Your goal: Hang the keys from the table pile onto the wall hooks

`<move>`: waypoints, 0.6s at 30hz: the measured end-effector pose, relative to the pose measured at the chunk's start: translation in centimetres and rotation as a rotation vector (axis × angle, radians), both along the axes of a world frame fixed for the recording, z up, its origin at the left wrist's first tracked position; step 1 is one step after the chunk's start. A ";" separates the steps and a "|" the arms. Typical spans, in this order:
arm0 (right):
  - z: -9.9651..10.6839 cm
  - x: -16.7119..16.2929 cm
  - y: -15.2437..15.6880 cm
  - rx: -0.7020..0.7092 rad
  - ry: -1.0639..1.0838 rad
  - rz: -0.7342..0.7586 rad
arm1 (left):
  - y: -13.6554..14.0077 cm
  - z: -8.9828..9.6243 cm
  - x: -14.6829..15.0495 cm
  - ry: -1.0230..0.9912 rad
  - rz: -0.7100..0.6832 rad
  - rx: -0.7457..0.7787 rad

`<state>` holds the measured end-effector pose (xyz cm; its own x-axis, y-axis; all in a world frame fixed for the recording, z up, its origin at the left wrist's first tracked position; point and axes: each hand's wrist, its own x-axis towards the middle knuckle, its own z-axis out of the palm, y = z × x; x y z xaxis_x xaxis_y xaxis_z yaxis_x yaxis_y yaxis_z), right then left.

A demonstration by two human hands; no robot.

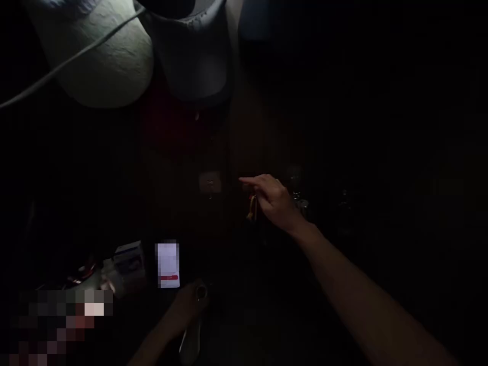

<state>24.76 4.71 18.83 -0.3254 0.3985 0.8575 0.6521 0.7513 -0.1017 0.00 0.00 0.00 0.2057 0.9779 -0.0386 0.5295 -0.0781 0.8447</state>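
light: very dark, most of the surface unreadable
right hand (275, 201): reaches forward to mid-frame, forearm coming in from lower right; index finger stretched out to the left, other fingers curled under
yellow-red item (252, 207): small, narrow, hangs just below the curled right fingers; yellow body with a red bit on top; looks pinched between thumb and fingers, possibly a small tool or tag, too dim to tell
right grip: closed around the top of the yellow-red item, only the index extended
left hand (187, 305): low centre, fingers wrapped down around a metal object (193, 333)
metal object: pale, shiny, elongated, round ring-like end at the top by the knuckles, body running down toward the bottom edge; sits at the near edge of the work area
left grip: fingers pressed around the upper part of the metal object, not spread
white card (168, 265): upright rectangle with a red stripe low down, just up-left of the left hand, not touching
small box (129, 258): light, printed, left of the white card, near a red-rimmed round thing (81, 272)
pale fabric shape (101, 56): top left, coarse woven texture, rounded, a thin cord (72, 58) across it
grey cylinder (194, 56): top centre, smooth, matte, rounded rim
faint pale square (210, 183): left of the right index fingertip, apart from it
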 end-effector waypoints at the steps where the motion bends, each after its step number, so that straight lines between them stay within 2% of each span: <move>1: -0.7 1.0 -0.3 0.013 0.115 0.001 | 0.2 -0.3 0.0 0.027 0.037 0.047; 2: -1.5 1.9 -0.6 0.012 0.219 -0.003 | 0.5 -0.1 0.2 0.050 0.080 0.120; 4: -3.3 3.3 -0.7 -0.029 0.373 -0.032 | 1.4 1.5 1.4 0.073 0.129 0.288; 7: -5.7 4.0 0.0 -0.207 0.445 -0.053 | 2.9 5.5 5.4 -0.068 0.107 0.452; 9: -6.8 3.6 0.5 -0.333 0.410 -0.048 | 3.9 8.1 8.9 -0.191 0.127 0.512; 11: -7.4 3.0 0.9 -0.402 0.359 -0.044 | 4.9 10.0 12.2 -0.355 0.150 0.519; 14: -7.1 2.8 0.5 -0.447 0.284 0.012 | 6.1 11.5 15.7 -0.511 0.199 0.486; 16: -6.3 3.4 -0.2 -0.455 0.205 0.064 | 6.7 11.7 16.7 -0.562 0.205 0.376; 18: -4.9 4.5 -0.9 -0.410 0.086 0.051 | 7.1 11.7 16.8 -0.647 0.143 0.227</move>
<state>29.23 3.80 13.90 -0.2878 0.6979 0.6558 0.5913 0.6681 -0.4516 16.82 7.05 11.73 -0.0125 0.9665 0.2564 -0.0565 -0.2567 0.9648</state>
